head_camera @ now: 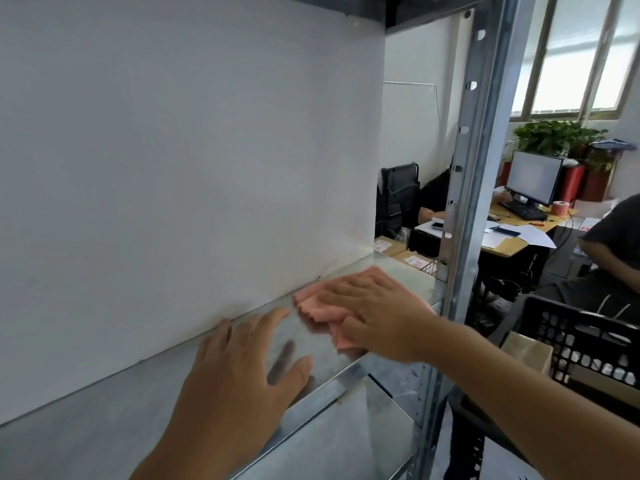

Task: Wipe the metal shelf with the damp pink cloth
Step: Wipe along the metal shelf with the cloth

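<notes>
The metal shelf (104, 403) runs from lower left to mid right, a shiny galvanised surface against a white back wall. The pink cloth (313, 308) lies flat near the shelf's right end, close to the wall. My right hand (374, 313) presses flat on the cloth, fingers spread toward the wall, covering most of it. My left hand (239, 368) rests palm down on the bare shelf just left of the cloth, fingers apart, holding nothing; its fingertips nearly reach the cloth's scalloped edge.
A perforated steel upright (471, 188) bounds the shelf's right end. A lower shelf (346, 441) shows beneath the front lip. A black plastic crate (585, 337) stands at right. Beyond are a desk with a monitor (533, 176) and seated people.
</notes>
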Demonstrator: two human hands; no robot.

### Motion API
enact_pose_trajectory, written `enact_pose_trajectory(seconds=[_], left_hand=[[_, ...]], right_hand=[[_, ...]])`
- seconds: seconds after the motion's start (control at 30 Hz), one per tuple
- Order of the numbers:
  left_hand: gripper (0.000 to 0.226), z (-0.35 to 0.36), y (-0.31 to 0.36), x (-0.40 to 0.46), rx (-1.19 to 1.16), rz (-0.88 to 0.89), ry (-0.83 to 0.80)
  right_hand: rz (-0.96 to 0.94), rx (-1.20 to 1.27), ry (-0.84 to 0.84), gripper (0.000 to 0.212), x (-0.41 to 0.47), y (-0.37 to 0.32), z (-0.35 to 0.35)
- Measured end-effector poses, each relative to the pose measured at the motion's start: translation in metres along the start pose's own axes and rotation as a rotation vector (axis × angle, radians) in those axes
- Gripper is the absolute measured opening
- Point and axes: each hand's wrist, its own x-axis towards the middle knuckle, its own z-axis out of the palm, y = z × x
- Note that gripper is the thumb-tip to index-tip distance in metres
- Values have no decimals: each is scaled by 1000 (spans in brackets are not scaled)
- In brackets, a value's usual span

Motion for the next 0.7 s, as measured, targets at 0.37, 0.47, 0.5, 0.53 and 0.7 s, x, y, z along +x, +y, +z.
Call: enact_pose_trajectory(seconds=[0.37, 0.47, 0.5, 0.53, 0.7], left_hand=[[90, -1, 3, -2, 17, 4, -4], [93, 2, 1, -2, 30, 1, -12], [91, 2, 0, -2, 38, 4, -11], [88, 2, -1, -2, 42, 11, -5], [81, 1, -1, -3, 27, 9, -12]], right_hand=[[195, -27, 60, 66, 19, 17, 5], [-36, 55, 30, 60, 2, -27, 7], [-72, 64, 3, 60, 2, -29, 4], [-77, 61, 5, 58, 6, -22, 3], [193, 12, 27, 61, 30, 41, -1]])
